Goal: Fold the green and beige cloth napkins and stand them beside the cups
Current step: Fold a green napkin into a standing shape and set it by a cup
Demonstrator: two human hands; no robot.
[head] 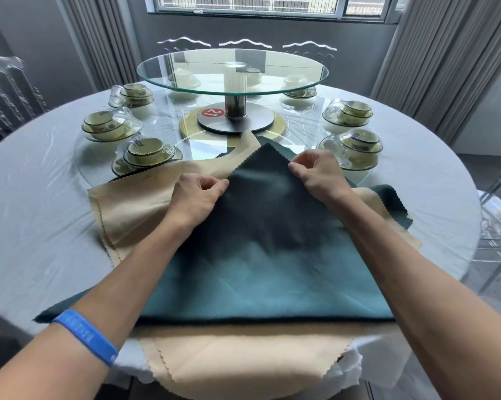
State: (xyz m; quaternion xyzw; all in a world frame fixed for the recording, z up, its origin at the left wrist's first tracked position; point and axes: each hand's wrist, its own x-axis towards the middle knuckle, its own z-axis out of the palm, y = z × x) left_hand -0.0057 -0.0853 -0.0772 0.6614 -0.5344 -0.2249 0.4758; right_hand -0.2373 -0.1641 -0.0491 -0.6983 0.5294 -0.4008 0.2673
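Observation:
A dark green napkin [260, 255] lies folded into a triangle on top of a pile of beige napkins [145, 203] at the near side of the round table. Its peak points away from me toward the table's centre. My left hand [195, 197] pinches the green napkin's left sloping edge near the peak. My right hand [318, 173] pinches the right sloping edge at about the same height. More beige cloth [243, 362] hangs over the near table edge, and another green napkin [390, 197] shows at the right under the pile.
Wrapped cup-and-bowl sets stand around the table: one near left [148, 155], one near right [356, 151], others farther back. A glass turntable [232, 70] on a metal stand rises at the centre. Clear chairs [497, 226] stand to the right. A white tablecloth [41, 215] covers the table.

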